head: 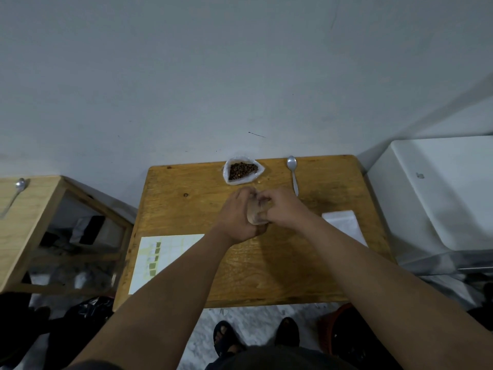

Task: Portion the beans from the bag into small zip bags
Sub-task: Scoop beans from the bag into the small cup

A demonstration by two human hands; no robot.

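Note:
An open clear bag of dark beans (242, 170) sits at the far edge of the wooden table (186, 209), against the wall. Just in front of it, my left hand (238, 216) and my right hand (284, 208) together hold a small clear zip bag (257, 213) above the table's middle. Both hands pinch the bag's top edge with curled fingers. Whether beans are inside the small bag is hard to tell. A metal spoon (293, 174) lies to the right of the bean bag.
A stack of white zip bags (344, 225) lies at the right of the table. A white sheet with green squares (157, 260) covers the near left corner. A wooden stand (32, 209) with a second spoon (14, 194) is left; a white appliance (440, 193) is right.

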